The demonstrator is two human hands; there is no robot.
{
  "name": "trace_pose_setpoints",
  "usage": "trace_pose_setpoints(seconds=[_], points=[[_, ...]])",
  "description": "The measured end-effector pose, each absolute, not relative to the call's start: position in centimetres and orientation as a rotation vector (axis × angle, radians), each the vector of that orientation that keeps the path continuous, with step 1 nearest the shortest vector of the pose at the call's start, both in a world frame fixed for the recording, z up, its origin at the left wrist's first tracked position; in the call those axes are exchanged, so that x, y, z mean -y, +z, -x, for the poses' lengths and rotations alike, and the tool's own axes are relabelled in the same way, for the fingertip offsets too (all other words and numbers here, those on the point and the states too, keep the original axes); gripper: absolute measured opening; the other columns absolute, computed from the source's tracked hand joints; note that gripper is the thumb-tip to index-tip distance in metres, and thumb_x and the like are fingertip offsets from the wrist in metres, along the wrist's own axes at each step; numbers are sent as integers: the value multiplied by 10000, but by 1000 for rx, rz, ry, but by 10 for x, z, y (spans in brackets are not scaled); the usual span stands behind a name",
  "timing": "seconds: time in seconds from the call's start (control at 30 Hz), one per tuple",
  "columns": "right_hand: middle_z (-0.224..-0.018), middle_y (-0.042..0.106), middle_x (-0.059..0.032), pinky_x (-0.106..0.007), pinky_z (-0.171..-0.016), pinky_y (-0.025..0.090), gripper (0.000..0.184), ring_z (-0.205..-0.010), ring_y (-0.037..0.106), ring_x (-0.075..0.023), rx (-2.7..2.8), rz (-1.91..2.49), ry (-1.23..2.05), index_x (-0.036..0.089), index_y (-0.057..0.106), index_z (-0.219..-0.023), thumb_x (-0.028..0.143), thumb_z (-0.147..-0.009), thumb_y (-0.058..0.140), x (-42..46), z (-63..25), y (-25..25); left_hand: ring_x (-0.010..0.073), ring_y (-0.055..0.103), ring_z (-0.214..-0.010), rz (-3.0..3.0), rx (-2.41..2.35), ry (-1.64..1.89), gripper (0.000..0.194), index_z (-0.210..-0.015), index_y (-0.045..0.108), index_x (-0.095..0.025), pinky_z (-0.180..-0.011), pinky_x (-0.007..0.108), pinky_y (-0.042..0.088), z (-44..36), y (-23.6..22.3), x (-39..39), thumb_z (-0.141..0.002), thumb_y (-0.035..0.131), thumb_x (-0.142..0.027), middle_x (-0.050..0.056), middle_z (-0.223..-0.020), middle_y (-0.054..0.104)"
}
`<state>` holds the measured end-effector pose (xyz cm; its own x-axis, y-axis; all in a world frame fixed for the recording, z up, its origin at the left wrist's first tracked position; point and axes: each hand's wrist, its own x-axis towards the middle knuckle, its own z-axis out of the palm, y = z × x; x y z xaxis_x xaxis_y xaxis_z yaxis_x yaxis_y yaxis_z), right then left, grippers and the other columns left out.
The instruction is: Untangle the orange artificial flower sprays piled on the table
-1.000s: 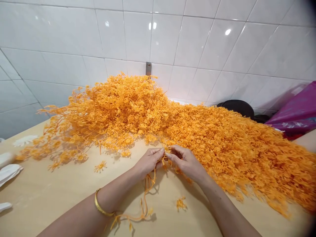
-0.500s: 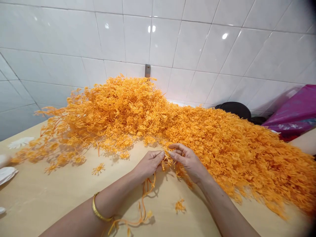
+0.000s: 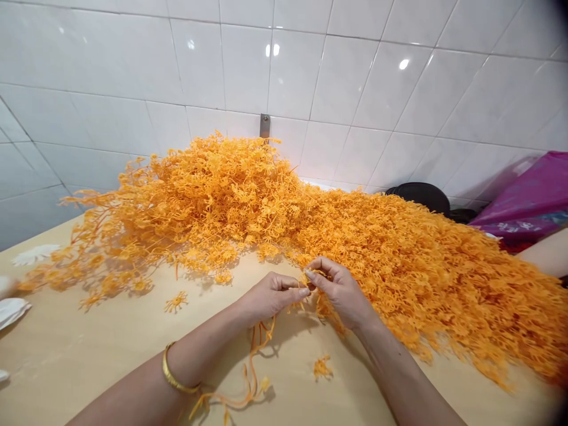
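Observation:
My left hand pinches an orange plastic flower stem, whose thin branches trail down under the wrist onto the table. Thumb and forefinger of my right hand close on a small orange flower piece at my left fingertips. The fingertips of both hands almost meet, and the exact joint between stem and piece is hidden. Just beyond the hands lies a large heap of orange plastic flower pieces. Branched orange stems with flowers are piled at the left of it.
Loose flower pieces lie on the pale table, one at front and one left. White petal-like pieces sit at the left edge. Black round objects and a purple bag stand back right, near another person's arm.
My left hand has shifted slightly right, its thumb now stretched toward my right fingertips. My right hand stays nearly in place, and the trailing stem has moved a little left.

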<state>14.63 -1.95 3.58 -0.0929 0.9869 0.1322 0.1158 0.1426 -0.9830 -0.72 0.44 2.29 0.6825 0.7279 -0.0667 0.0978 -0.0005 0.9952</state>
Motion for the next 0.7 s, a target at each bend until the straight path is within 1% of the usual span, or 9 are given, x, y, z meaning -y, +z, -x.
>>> trace_pose_setpoints(seconds=[0.07,0.13,0.17,0.2,0.27,0.33,0.4,0.6,0.7], points=[[-780,555,-1,-242,-661,402,165,-728,513,-120,1493,1186,1072,183,564,-830,308,-724,545,20,-148,38,32,242,-367,-1526,-704,568,359,-540,481,-138,-397,212,155,7,24,-3,-690,518,-463,-66,-395,313],[-917,572,-29,-263,-730,398,243,-849,516,-146,1573,1235,1058,190,572,-928,308,-717,557,21,-151,40,37,250,-368,-1512,-727,591,346,-532,500,-135,-396,211,162,6,25,-2,-683,529,-445,-63,-379,316],[-943,575,-36,-271,-746,394,266,-874,515,-155,1625,1252,1062,190,574,-951,314,-717,558,21,-152,42,40,258,-367,-1500,-753,603,327,-551,523,-130,-396,210,169,6,25,-2,-679,535,-430,-61,-374,324],[-927,585,-38,-276,-744,394,261,-865,521,-159,1684,1255,1065,188,583,-943,321,-721,552,22,-153,43,43,266,-367,-1488,-782,611,302,-579,547,-125,-396,208,179,5,25,-1,-676,541,-412,-59,-374,337],[-822,594,-26,-272,-706,392,203,-784,529,-152,1780,1237,1009,178,608,-849,328,-741,525,22,-153,43,45,276,-365,-1474,-814,605,264,-601,559,-122,-397,206,195,5,25,-1,-671,544,-376,-58,-381,357],[-704,563,-7,-258,-654,376,194,-694,505,-135,1804,1240,875,170,599,-721,323,-765,487,21,-153,42,40,270,-358,-1475,-801,578,251,-550,511,-135,-395,201,194,4,24,-2,-674,535,-352,-62,-379,347],[-623,505,9,-247,-603,350,231,-625,460,-122,1762,1290,746,168,559,-647,323,-783,454,20,-150,40,36,260,-353,-1474,-778,556,268,-512,445,-149,-390,195,182,4,22,-3,-680,522,-342,-69,-374,324],[-561,389,30,-234,-519,279,260,-552,363,-108,1669,1393,600,178,459,-597,332,-802,413,19,-144,38,33,243,-343,-1444,-773,525,310,-524,409,-159,-374,192,156,5,19,-7,-660,534,-408,-69,-392,338],[-565,388,32,-231,-514,281,283,-546,363,-106,1701,1382,626,185,419,-592,346,-820,372,18,-148,39,36,232,-335,-1398,-783,537,337,-533,410,-162,-371,193,151,6,20,-6,-653,540,-448,-81,-364,289]])
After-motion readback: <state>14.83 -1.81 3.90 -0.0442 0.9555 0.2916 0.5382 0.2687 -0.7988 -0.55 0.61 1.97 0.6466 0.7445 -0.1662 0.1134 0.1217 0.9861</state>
